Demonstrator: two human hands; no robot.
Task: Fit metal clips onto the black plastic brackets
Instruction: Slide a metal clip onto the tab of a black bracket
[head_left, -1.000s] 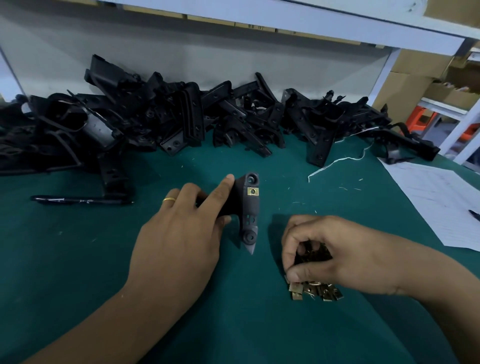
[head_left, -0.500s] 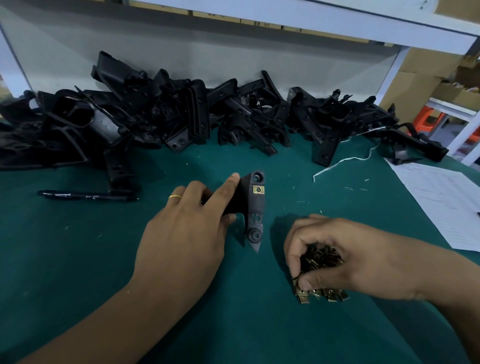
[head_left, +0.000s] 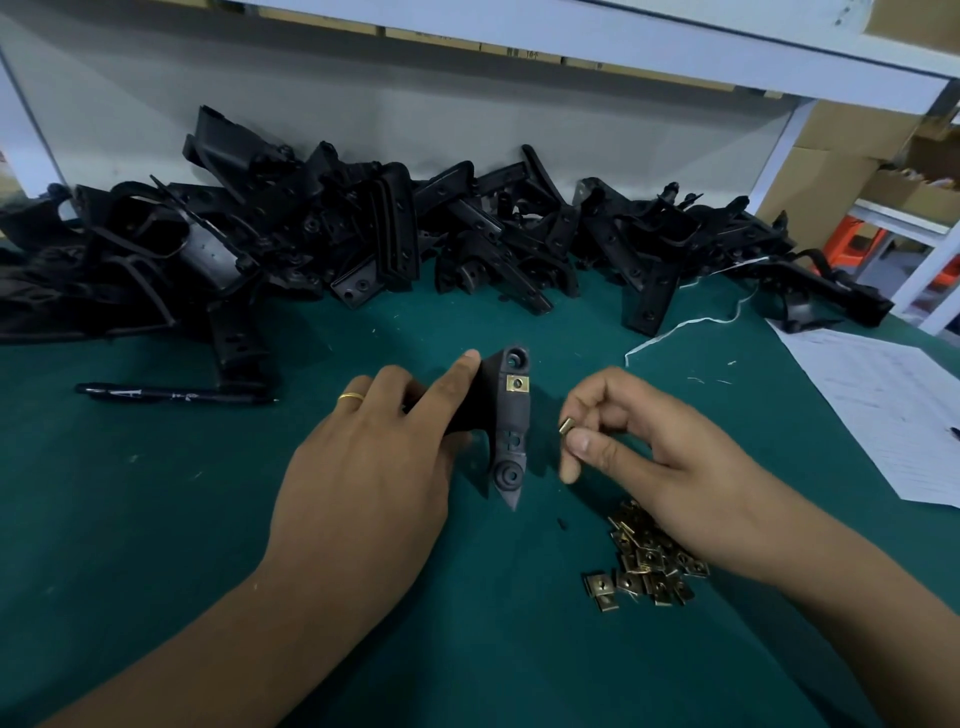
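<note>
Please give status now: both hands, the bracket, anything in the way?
Left hand holds bracket upright, one clip fitted. Right hand pinches loose clip beside it. Nothing between them.

Matt black plastic bracket (head_left: 511, 426); shiny, seemingly brass-toned metal clips (head_left: 644, 564).

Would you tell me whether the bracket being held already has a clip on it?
Yes, one: a brass clip sits near the top of the bracket. The right hand pinches another clip, not fitted.

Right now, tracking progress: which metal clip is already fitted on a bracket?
The clip seated near the held bracket's top; another is pinched in the right hand, the rest lie loose.
</note>
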